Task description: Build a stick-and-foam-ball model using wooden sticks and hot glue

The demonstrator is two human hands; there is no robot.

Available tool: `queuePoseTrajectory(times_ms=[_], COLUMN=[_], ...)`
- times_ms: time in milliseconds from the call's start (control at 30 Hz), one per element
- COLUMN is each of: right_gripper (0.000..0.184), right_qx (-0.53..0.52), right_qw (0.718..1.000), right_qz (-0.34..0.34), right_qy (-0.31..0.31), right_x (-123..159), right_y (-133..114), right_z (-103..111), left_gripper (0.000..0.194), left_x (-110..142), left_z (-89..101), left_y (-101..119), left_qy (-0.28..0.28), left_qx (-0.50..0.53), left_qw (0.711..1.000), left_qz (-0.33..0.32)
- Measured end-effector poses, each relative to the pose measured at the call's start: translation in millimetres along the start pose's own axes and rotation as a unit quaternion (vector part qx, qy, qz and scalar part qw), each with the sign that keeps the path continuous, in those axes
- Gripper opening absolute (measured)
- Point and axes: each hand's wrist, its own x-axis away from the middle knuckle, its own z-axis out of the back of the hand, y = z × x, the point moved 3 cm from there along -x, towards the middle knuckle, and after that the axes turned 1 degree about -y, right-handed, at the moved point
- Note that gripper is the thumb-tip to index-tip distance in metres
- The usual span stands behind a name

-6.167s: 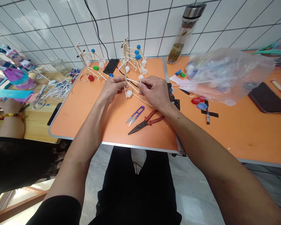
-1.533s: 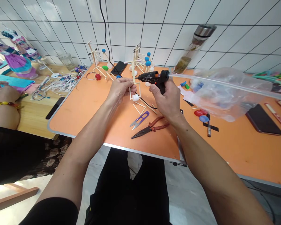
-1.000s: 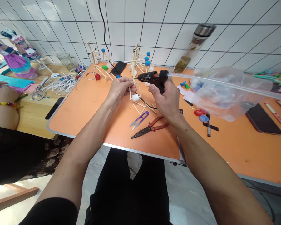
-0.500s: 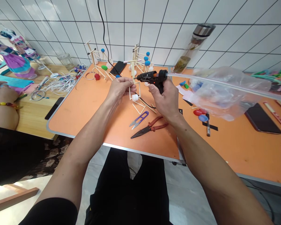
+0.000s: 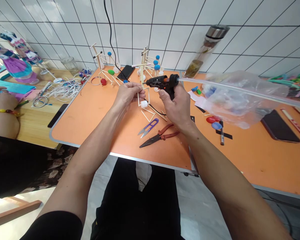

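My left hand [image 5: 127, 96] is shut on a small frame of thin wooden sticks [image 5: 141, 80], with a white round piece [image 5: 144, 104] fixed low on it. My right hand [image 5: 173, 103] grips a black hot glue gun [image 5: 161, 81] with an orange band. Its nozzle points left and sits close to the upright sticks; I cannot tell if it touches them. A long, transparent tube-like strip [image 5: 240, 88] runs from the rear of the gun to the right, over a crumpled plastic bag [image 5: 230, 103].
Purple-handled thread snips [image 5: 148, 128] and red-handled pliers [image 5: 160, 136] lie on the orange table [image 5: 90, 126], below my hands. Two stick models with coloured balls stand behind them, near a black phone [image 5: 126, 72]. A co-worker's hands [image 5: 5, 100] rest at the left table.
Compared with the oldest frame, my right hand has gone from pinching sticks to holding the glue gun. Over the last second, the gun and frame have stayed nearly still.
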Motion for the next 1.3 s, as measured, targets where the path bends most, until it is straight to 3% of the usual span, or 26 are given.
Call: queuePoseTrajectory(times_ms=[1300], right_gripper=[0.057], right_qx=[0.011], right_qw=[1.0], right_qz=[0.003], right_qy=[0.004], right_x=[0.4], right_y=[-0.5], right_z=[0.8], left_gripper=[0.02], left_x=[2.3], left_z=[0.2], left_y=[1.0], left_qy=[0.0], left_qx=[0.002], left_qw=[1.0], left_qz=[0.002])
